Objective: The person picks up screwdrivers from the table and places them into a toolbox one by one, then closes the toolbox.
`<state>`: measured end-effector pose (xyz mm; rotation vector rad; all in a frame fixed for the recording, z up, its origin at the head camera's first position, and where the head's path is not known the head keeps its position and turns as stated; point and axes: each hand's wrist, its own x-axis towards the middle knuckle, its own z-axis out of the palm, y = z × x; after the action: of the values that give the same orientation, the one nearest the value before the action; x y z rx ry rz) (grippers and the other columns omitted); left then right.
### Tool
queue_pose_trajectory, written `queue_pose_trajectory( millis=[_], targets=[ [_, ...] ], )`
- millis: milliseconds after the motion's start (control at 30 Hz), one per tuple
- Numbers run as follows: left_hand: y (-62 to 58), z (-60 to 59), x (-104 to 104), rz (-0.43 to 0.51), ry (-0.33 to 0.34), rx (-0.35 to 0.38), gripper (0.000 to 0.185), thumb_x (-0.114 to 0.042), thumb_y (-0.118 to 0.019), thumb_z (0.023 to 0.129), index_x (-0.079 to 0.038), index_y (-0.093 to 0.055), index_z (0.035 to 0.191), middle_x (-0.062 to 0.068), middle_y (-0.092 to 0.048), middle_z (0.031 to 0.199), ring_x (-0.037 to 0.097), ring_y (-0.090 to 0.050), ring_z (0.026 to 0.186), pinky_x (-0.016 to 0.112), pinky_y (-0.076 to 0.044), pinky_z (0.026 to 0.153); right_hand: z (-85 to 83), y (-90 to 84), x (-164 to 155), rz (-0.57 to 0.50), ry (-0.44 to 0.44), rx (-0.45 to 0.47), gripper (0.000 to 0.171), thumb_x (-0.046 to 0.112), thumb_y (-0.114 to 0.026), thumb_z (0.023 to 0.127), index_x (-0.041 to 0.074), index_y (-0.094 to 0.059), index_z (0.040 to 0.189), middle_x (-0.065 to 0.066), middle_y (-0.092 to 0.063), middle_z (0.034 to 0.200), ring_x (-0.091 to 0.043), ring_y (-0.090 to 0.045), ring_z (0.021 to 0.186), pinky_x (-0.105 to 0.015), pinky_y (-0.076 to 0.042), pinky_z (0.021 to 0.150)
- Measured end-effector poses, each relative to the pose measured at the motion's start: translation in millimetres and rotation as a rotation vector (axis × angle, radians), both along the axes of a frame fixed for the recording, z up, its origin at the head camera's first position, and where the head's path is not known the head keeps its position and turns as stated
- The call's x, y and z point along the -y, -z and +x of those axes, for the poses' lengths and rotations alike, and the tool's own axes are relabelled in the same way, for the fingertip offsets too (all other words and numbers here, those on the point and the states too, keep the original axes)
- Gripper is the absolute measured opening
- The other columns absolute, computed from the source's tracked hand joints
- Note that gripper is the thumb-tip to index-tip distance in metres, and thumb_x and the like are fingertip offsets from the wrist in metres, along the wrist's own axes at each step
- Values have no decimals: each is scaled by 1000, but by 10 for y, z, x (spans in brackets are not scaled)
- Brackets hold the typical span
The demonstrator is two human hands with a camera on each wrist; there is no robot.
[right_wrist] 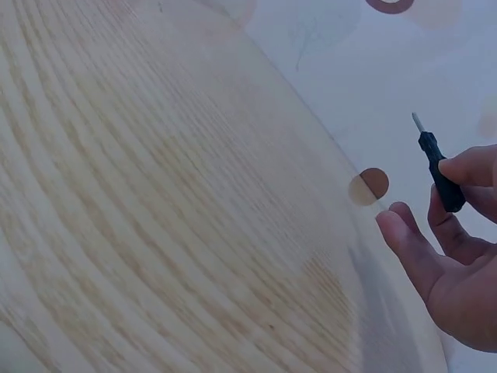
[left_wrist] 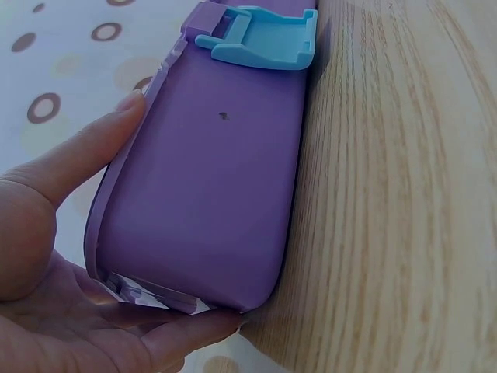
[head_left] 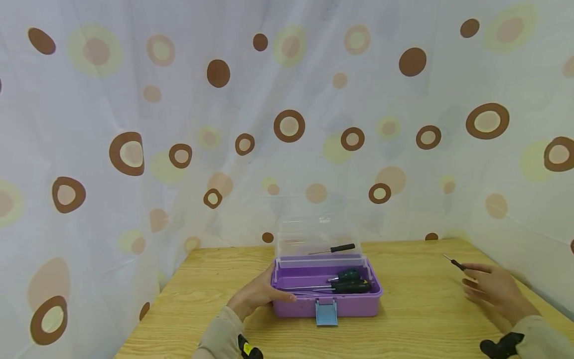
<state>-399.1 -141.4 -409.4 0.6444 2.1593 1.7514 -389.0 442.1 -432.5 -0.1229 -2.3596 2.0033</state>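
A purple toolbox (head_left: pixel 296 307) with a light blue latch (head_left: pixel 326 315) stands on the table, its clear lid (head_left: pixel 293 232) raised at the back. My left hand (head_left: pixel 257 295) grips its left end, thumb along the front rim and fingers round the side, as the left wrist view shows. Inside lie a screwdriver with a dark green handle (head_left: pixel 349 275) and a larger black-handled screwdriver (head_left: pixel 354 286). Another thin black screwdriver (head_left: pixel 343 248) shows by the lid. Far to the right, my right hand (head_left: pixel 495 290) pinches a small black screwdriver (right_wrist: pixel 441 175) between thumb and fingers, its short tip pointing away.
The wooden table (head_left: pixel 412 284) runs back to a hanging white cloth (head_left: pixel 251 209) with brown and yellow circles. This cloth also borders the table along its left and right sides.
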Motion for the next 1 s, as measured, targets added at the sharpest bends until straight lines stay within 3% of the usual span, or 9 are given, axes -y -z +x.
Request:
queue_pose_trajectory(
  millis=[67, 133, 200, 400, 533, 667, 767, 1000],
  targets=[
    [1, 3, -2, 1, 1, -2, 120, -9, -89, 79, -13, -6, 165, 22, -42, 154, 45, -43, 137, 60, -29, 116, 12, -30, 16, -36, -25, -1, 25, 14, -51, 109, 21, -75, 109, -44, -30, 145, -7, -70, 88, -38, -60, 85],
    [6, 3, -4, 0, 0, -5, 120, -9, -90, 79, -13, -6, 165, 22, -42, 154, 45, -43, 137, 60, -28, 117, 22, -53, 50, -51, -38, -16, 27, 16, -49, 110, 25, -74, 109, -44, -7, 155, -5, -70, 90, -38, -59, 87],
    [9, 5, -4, -2, -1, -10, 120, -10, -90, 79, -13, -7, 165, 22, -42, 154, 45, -42, 138, 61, -27, 117, 23, -81, 85, -53, -47, -40, 27, 17, -48, 111, 24, -73, 112, -43, -1, 158, -4, -70, 90, -38, -59, 88],
    [13, 10, 7, -1, -5, -4, 120, -8, -90, 79, -14, -7, 165, 23, -42, 153, 46, -43, 137, 61, -30, 115, 27, -166, 211, 0, -84, -109, 34, 18, -47, 111, 1, -63, 135, -44, -9, 154, -3, -69, 93, -40, -58, 89],
    [3, 10, 14, 3, -1, 0, 120, -8, -89, 79, -14, -5, 165, 24, -42, 153, 47, -43, 137, 60, -32, 114, 22, -209, 303, 33, -92, -137, 39, 19, -47, 112, -7, -58, 138, -43, -19, 151, -4, -69, 94, -41, -59, 89],
    [-10, 0, 10, 2, 1, -6, 121, -9, -89, 79, -13, -5, 165, 24, -43, 153, 46, -43, 137, 59, -31, 115, 15, -274, 372, 16, -114, -162, 34, 21, -51, 111, -1, -64, 134, -21, -48, 135, -6, -70, 96, -41, -59, 88],
    [-15, -4, 6, 3, 0, -7, 121, -9, -89, 79, -14, -5, 165, 23, -43, 153, 45, -43, 137, 60, -30, 116, 10, -330, 430, -20, -155, -175, 27, 19, -54, 110, 7, -69, 128, 1, -54, 122, -7, -70, 97, -42, -59, 88],
    [-8, 15, -2, -6, -12, -9, 120, -9, -89, 79, -13, -6, 165, 23, -41, 155, 45, -41, 138, 61, -26, 117, -12, -406, 617, -31, -195, -200, 26, 17, -53, 110, 6, -67, 130, -2, -51, 124, -8, -70, 98, -41, -59, 89]
  ],
)
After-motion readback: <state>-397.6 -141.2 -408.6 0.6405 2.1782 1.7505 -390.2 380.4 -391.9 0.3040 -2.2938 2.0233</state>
